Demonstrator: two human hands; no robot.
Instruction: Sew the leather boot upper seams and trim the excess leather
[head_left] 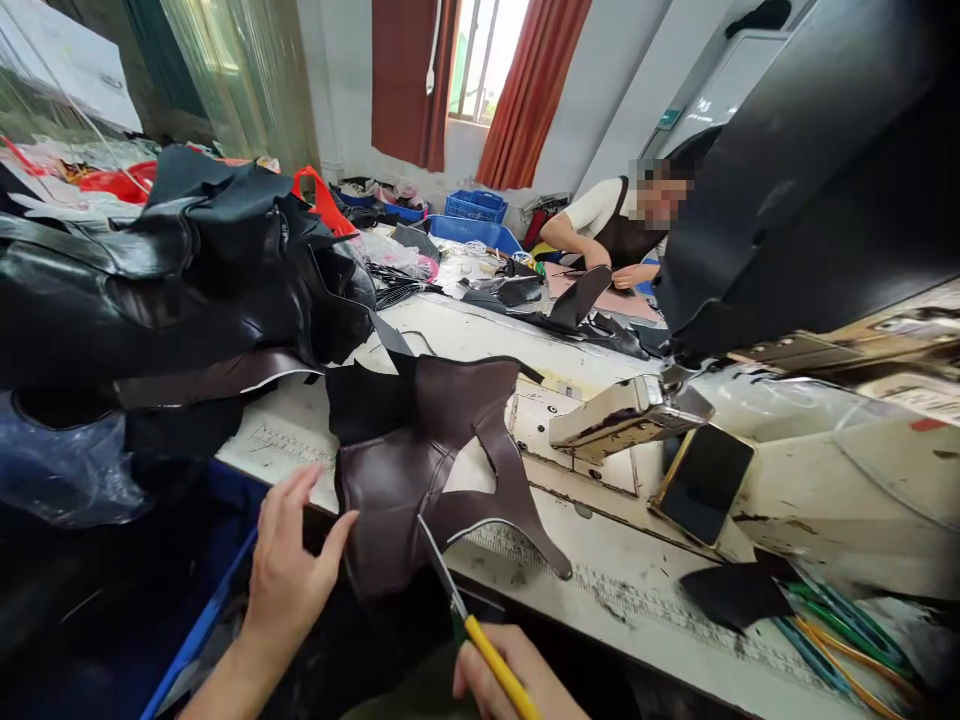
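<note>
A dark brown leather piece (386, 500) with seams, cut-out gaps and strap-like ends lies at the front edge of the white sewing table (622, 610). My left hand (289, 565) is open to its left, fingers apart, the thumb tip at the piece's edge; whether it touches cannot be told. In my right hand (517, 675), below the piece, are closed fingers around yellow-handled snips (491, 655). Their long metal blade points up and left, its tip at the leather's lower seam. A black flap (367, 405) adjoins the brown leather at the back.
Black leather pieces (150, 280) are heaped at left, above a blue crate (217, 590). A sewing machine (630, 415) stands at right, with a phone (705, 485), black scrap (735, 595) and coloured-handled tools (847, 620) nearby. A co-worker (600, 220) works across the table.
</note>
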